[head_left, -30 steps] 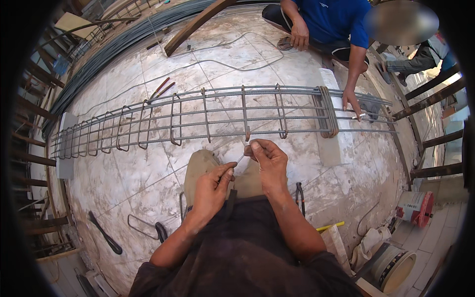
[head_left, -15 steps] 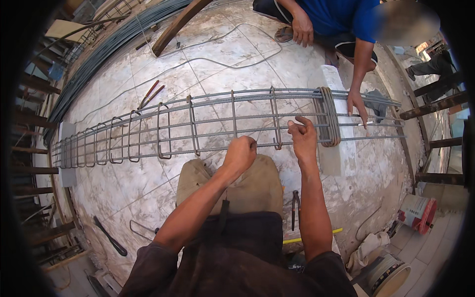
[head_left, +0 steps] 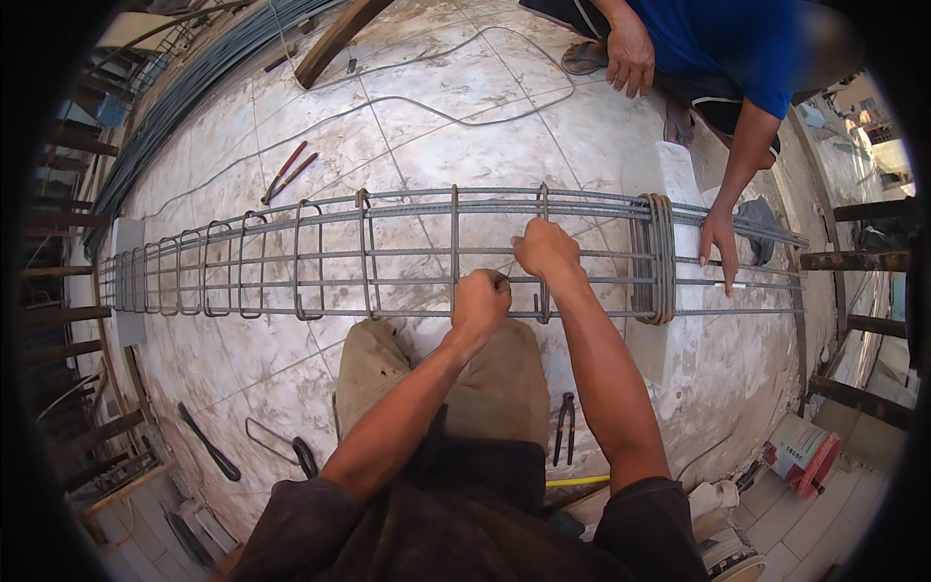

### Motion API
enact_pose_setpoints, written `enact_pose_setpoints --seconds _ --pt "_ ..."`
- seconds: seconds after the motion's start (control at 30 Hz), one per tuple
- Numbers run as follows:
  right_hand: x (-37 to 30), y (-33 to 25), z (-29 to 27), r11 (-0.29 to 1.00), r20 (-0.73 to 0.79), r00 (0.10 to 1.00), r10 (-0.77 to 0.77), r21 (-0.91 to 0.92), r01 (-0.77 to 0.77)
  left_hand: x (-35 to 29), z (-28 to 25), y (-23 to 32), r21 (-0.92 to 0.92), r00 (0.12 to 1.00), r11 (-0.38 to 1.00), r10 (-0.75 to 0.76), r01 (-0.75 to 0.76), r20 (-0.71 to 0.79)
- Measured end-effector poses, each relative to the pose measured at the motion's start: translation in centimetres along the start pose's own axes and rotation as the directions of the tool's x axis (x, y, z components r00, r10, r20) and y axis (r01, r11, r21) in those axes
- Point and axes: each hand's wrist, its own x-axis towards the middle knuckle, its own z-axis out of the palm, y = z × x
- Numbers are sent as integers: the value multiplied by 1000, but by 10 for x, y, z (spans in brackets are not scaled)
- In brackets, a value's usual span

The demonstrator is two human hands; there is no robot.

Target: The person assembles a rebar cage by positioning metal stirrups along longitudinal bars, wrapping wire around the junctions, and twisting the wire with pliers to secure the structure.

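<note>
A long rebar cage [head_left: 388,252] lies across white blocks on the marble floor, with stirrups spaced along its left half. My left hand [head_left: 482,301] is a closed fist at the near lower bar, pinching a thin tie wire. My right hand [head_left: 546,250] is curled around the upright stirrup [head_left: 544,303] just to the right of it. A bundle of loose stirrups [head_left: 659,257] hangs on the bars further right. A co-worker in a blue shirt rests one hand [head_left: 718,242] on the cage's right end.
Pincers [head_left: 565,427] lie by my right knee, and a black tool [head_left: 208,441] and a wire hook [head_left: 281,441] lie at the lower left. Red-handled cutters [head_left: 288,172] sit beyond the cage. Long rebar [head_left: 194,78] is stacked at the upper left, with a bucket [head_left: 805,451] at the lower right.
My hands held a thin wire near my lap a second ago. Both have since reached forward to the cage and closed at one stirrup. My head has leaned closer.
</note>
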Motion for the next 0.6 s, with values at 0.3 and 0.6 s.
enact_pose_setpoints --seconds 0.3,0.6 --pt "-17 11 -21 986 -155 985 76 156 -52 -11 -56 10 446 994 892 24 -71 110" --pt "-13 -1 15 996 -33 998 61 64 -59 28 -11 -1 263 985 950 159 -171 68"
